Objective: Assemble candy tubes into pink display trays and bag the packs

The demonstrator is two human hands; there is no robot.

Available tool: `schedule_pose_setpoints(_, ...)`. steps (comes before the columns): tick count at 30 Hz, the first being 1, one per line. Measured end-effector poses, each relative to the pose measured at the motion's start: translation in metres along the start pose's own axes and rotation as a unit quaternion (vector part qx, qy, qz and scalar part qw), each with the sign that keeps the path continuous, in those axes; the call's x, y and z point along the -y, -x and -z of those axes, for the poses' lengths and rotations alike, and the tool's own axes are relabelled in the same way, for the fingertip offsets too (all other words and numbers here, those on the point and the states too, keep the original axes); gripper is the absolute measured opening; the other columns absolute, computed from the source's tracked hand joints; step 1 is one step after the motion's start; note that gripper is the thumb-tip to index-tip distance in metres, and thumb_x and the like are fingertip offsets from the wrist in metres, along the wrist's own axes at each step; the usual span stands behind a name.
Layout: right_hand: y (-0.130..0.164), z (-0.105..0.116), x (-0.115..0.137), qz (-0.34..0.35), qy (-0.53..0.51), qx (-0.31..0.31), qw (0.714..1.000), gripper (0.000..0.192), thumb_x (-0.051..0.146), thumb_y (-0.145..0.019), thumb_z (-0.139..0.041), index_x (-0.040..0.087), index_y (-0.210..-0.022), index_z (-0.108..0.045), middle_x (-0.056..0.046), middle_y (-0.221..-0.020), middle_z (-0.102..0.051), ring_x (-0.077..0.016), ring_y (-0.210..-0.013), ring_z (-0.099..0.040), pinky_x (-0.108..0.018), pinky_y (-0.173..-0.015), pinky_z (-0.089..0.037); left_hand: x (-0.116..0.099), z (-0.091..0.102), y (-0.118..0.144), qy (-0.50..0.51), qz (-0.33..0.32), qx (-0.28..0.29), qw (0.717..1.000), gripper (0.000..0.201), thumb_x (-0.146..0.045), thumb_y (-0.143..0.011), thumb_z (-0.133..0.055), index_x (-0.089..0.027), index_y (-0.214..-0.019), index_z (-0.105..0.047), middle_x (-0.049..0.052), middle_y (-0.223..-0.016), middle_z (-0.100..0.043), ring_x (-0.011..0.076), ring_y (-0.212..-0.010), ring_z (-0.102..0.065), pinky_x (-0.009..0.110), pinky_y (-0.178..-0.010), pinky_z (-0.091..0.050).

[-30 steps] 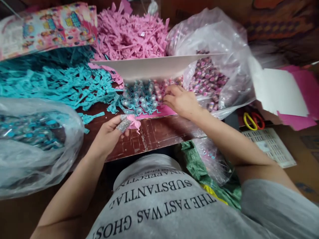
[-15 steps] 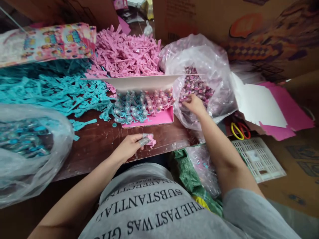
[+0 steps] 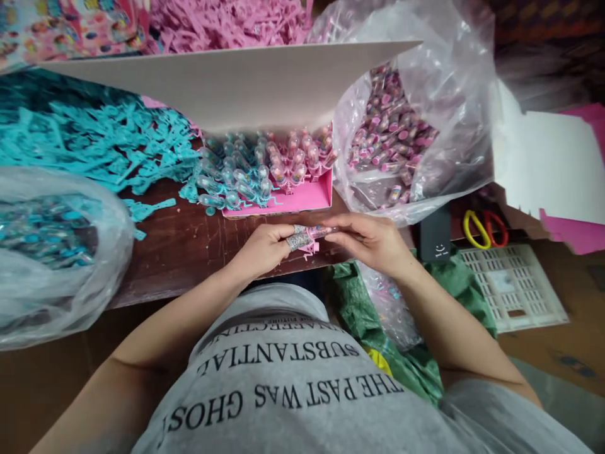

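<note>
My left hand (image 3: 270,247), with grey wrapping on its thumb and a finger, is closed on a small pink plastic piece (image 3: 311,248). Opposite it, my right hand (image 3: 373,241) pinches a small clear capsule (image 3: 326,232) against that piece, at the table's front edge. Fingers partly cover both parts. Just beyond my hands stands a pink display box (image 3: 302,200) with a raised white flap. Rows of blue capsules (image 3: 236,180) and pink capsules (image 3: 300,157) stand in it. To the right, an open plastic bag (image 3: 454,151) holds many loose pink capsules (image 3: 394,129).
Turquoise plastic pieces (image 3: 104,142) are heaped at left, behind a bag (image 3: 116,252) of blue capsules. Pink pieces (image 3: 227,25) lie behind the flap. At right are scissors (image 3: 477,230), a black box-like object (image 3: 433,234), a white slotted tray (image 3: 524,284) and white-and-pink card (image 3: 551,164).
My right hand has left the bag of pink capsules and come to my left hand with a capsule. The camera view has shifted closer and lower over the table.
</note>
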State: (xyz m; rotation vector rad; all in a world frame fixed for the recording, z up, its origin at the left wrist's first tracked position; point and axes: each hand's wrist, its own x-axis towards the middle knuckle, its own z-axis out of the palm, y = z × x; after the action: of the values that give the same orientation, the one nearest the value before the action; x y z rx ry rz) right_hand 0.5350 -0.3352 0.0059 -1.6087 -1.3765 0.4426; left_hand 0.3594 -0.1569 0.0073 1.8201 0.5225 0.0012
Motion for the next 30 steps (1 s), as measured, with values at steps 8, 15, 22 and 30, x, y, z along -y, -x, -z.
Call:
schedule_pose_setpoints(8,-0.007,-0.002,-0.005,-0.135,-0.070,0.054,0.987,0.045,0.063,-0.103,-0.063,0.020,-0.095,-0.072,0.000,-0.074,-0.077,-0.0133,-0.063,-0.073,-0.025,-0.060,-0.057,0.017,-0.015,0.008,-0.224,-0.156,-0.090,0.958,0.023,-0.018,-0.102,-0.059,-0.022,-0.099,-0.081,0.004,-0.109,-0.078,0.0181,-0.095,-0.071,0.028,-0.080,-0.051)
schedule_pose_setpoints(15,0.008,-0.011,-0.004,-0.066,-0.027,0.006,0.997,0.041,0.052,-0.103,-0.068,0.025,-0.132,-0.070,-0.007,-0.117,-0.081,-0.0193,-0.089,-0.079,-0.035,-0.080,-0.066,0.012,-0.003,0.006,-0.153,-0.129,-0.064,0.978,0.024,-0.027,-0.103,-0.060,-0.020,-0.091,-0.080,0.003,-0.090,-0.073,0.0153,-0.082,-0.066,0.026,-0.075,-0.049)
schedule_pose_setpoints(22,0.008,-0.002,0.008,-0.013,0.094,0.045,0.994,0.029,0.048,-0.107,-0.062,0.026,-0.120,-0.074,-0.005,-0.104,-0.083,-0.0211,-0.090,-0.079,-0.035,-0.080,-0.064,0.003,0.004,0.009,-0.201,-0.148,-0.041,0.968,0.025,-0.024,-0.103,-0.057,-0.022,-0.101,-0.082,0.003,-0.097,-0.077,0.0161,-0.087,-0.069,0.026,-0.077,-0.049)
schedule_pose_setpoints(30,0.003,-0.005,0.009,-0.105,0.012,0.064,0.992,0.049,0.066,-0.100,-0.065,0.021,-0.118,-0.071,-0.003,-0.089,-0.080,-0.0151,-0.061,-0.070,-0.029,-0.061,-0.052,0.013,0.005,0.014,-0.364,-0.219,-0.104,0.899,0.034,-0.017,-0.102,-0.052,-0.024,-0.116,-0.082,0.004,-0.120,-0.080,0.0209,-0.104,-0.074,0.029,-0.086,-0.054)
